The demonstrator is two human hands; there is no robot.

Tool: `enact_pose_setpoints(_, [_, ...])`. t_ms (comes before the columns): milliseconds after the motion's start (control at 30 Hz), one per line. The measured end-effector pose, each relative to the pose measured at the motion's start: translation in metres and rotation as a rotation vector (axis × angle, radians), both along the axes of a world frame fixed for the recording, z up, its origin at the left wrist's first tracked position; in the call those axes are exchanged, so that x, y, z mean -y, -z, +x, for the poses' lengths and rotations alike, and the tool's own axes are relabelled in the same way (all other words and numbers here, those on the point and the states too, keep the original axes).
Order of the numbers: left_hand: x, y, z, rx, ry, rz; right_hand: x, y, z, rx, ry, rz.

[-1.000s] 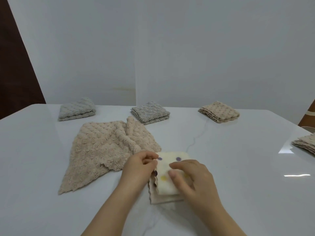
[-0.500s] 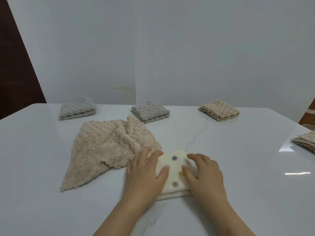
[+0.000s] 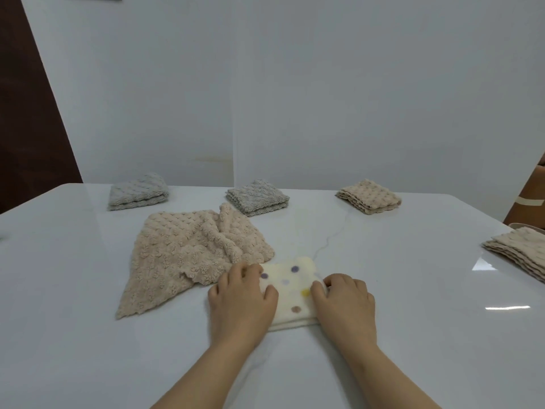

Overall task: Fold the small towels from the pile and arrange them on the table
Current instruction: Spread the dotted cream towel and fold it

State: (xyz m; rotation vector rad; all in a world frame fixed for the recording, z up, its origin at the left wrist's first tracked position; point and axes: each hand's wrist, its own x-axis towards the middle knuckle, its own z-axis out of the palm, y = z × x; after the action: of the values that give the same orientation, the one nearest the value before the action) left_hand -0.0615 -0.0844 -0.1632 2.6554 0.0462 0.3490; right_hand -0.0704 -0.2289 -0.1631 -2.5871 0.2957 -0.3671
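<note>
Hands [image 3: 240, 296] around dotted towel [image 3: 290, 286], edges hidden

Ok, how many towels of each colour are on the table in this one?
Grey towels: 2, both folded
Beige towels: 3, two folded, one loose
Cream dotted towel: 1, folded
Total: 6

Fingers [image 3: 254, 270] now curled rnd towel [image 3: 290, 293]

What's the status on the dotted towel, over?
Status: left hand, right hand grip dotted towel at its sides. Towel folded, flat on table. Unfolded beige towel close beside left hand.
</note>
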Motion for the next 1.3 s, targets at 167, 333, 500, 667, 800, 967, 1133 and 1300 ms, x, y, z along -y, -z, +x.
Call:
enact_pose_setpoints(167, [0.000,-0.003,-0.008,-0.027,-0.073,0.019,-0.003,-0.001,-0.008,-0.011,0.085,-0.090])
enact_pose_setpoints(333, [0.001,-0.005,-0.007,-0.030,-0.019,-0.043,-0.002,-0.005,-0.009,0.012,0.024,-0.023])
enact_pose_setpoints(500, [-0.004,-0.011,-0.003,-0.030,0.030,-0.158,-0.002,-0.008,-0.004,0.068,-0.020,0.036])
enact_pose_setpoints(667, [-0.010,-0.009,-0.006,-0.006,0.059,-0.299,0.002,-0.002,-0.005,0.079,-0.018,0.167])
enact_pose_setpoints(800, [-0.009,0.000,0.000,0.040,0.040,-0.300,0.003,0.000,0.002,0.039,-0.017,0.124])
enact_pose_setpoints(967, [-0.009,0.002,0.003,0.015,0.022,-0.233,0.000,0.003,0.003,0.012,0.004,0.106])
enact_pose_setpoints(1133, [-0.018,-0.008,-0.003,-0.214,0.121,-0.243,0.002,-0.001,-0.011,-0.136,0.038,0.075])
enact_pose_setpoints(1300, [-0.015,-0.028,-0.018,-0.552,0.088,-0.419,0.008,-0.015,-0.042,-0.305,0.079,0.204])
